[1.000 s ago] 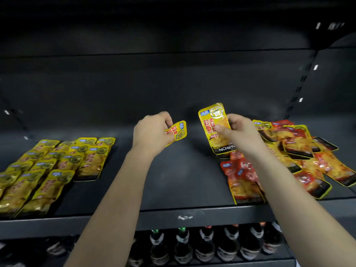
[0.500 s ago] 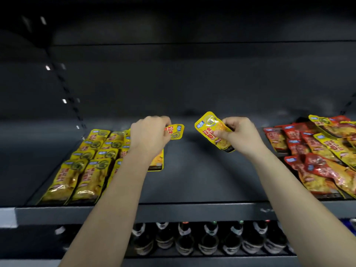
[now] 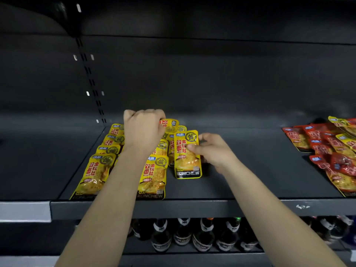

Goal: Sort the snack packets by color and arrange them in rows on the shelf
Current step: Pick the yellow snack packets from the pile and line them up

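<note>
Several yellow snack packets (image 3: 94, 173) lie in rows on the left part of the dark shelf (image 3: 250, 170). My left hand (image 3: 143, 130) grips a yellow packet (image 3: 170, 125) over the back of those rows. My right hand (image 3: 212, 149) pinches another yellow packet (image 3: 186, 155) by its right edge, holding it at the right end of the rows, its lower end close to the shelf. A mixed heap of red and yellow packets (image 3: 327, 149) lies at the far right of the shelf.
The shelf's front lip (image 3: 192, 208) runs across below my arms. Dark bottles (image 3: 204, 237) stand on the lower shelf. A slotted upright (image 3: 90, 81) rises along the back wall at left. Bare shelf lies between the yellow rows and the heap.
The view has swung left. Both hands carried their yellow packets left and down, from above the bare middle of the shelf to the yellow rows.
</note>
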The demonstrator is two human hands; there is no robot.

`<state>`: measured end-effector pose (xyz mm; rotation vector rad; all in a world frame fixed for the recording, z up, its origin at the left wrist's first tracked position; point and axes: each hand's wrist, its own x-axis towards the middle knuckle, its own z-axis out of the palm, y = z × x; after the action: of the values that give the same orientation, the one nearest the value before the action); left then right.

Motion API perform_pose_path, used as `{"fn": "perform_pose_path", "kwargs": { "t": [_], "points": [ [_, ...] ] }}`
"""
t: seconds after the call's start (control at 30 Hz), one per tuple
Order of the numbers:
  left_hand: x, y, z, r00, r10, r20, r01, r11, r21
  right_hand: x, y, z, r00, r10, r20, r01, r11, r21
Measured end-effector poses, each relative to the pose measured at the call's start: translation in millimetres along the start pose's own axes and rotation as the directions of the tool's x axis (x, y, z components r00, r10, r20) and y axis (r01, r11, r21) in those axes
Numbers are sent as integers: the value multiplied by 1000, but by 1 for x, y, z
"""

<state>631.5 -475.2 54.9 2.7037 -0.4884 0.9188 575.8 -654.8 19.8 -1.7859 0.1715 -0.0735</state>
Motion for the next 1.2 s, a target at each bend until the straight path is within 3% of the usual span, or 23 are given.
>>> {"fn": "perform_pose_path", "kwargs": {
  "t": [0.1, 0.3, 0.63, 0.8, 0.9, 0.97, 1.07, 1.13, 1.2],
  "points": [
    [0, -3, -1, 1000, 0, -16, 0, 1000, -16, 4, 3, 16, 998, 56, -3, -56, 998, 23],
    [-2, -2, -2, 1000, -2, 13, 2, 1000, -23, 5, 11, 22, 989, 0, -150, -44, 956, -291],
    [-4, 2, 0, 999, 28, -19, -29, 999, -26, 3, 6, 26, 987, -68, -146, -41, 771, -636],
    [-8, 10, -7, 997, 68, -36, -70, 996, -51, 2, 7, 21, 980, -102, -170, -6, 842, -540],
    [-9, 13, -15, 999, 30, -19, -33, 972, -235, 2, 10, 14, 976, -130, -176, 54, 922, -382],
    [-11, 16, -17, 999, -6, 50, 29, 887, -461, -1, 8, 10, 972, -162, -171, 131, 975, -177],
    [-17, 22, -17, 973, 6, 231, 185, 579, -794, -6, 1, 6, 960, -253, -118, 264, 960, 90],
    [-20, 27, -16, 946, 14, 324, 294, 383, -876, -10, -6, 3, 939, -330, -102, 343, 924, 169],
    [-22, 32, -15, 924, 8, 382, 367, 257, -894, -14, -12, 0, 915, -385, -124, 402, 900, 169]
  ]
}}
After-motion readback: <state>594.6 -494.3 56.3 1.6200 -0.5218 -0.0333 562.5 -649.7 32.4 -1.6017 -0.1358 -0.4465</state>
